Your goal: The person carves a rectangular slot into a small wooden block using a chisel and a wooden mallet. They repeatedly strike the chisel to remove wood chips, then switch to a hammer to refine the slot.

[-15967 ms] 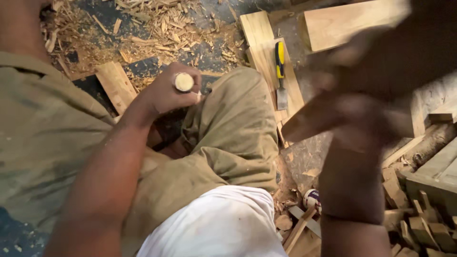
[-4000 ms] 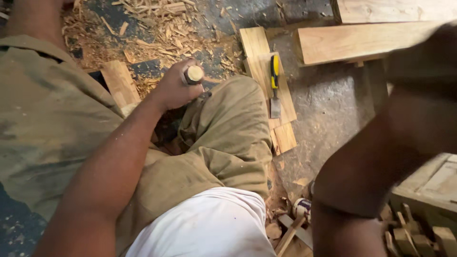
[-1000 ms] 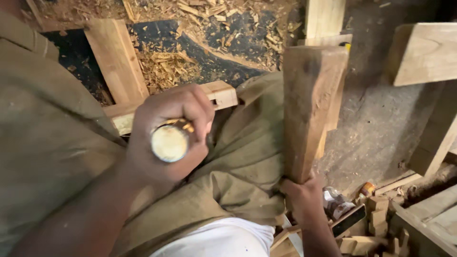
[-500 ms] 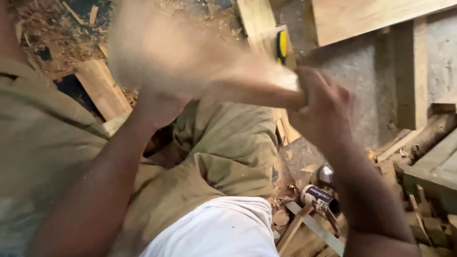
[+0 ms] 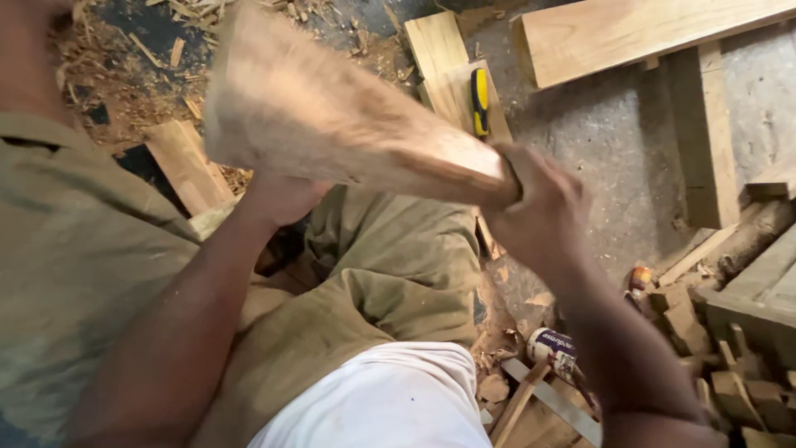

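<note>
**Wood block held up over the lap**

Right hand (image 5: 539, 211) wrapped around the near right end of a wooden block (image 5: 348, 124), fingers closed tight on it. Block blurred, slanting up toward the far left, raised above the knees in olive trousers (image 5: 398, 274). Left hand (image 5: 282, 199) directly under the block, mostly hidden by it; fingers impossible to make out. On the floor beyond, a flat plank (image 5: 439, 50) with a yellow-handled tool (image 5: 479, 99) lying on it. Farther right, a long beam (image 5: 638, 33). Wood shavings (image 5: 149, 66) scattered at far left. Small offcuts (image 5: 705, 332) piled at near right, a small can (image 5: 554, 348) just beside them.
</note>
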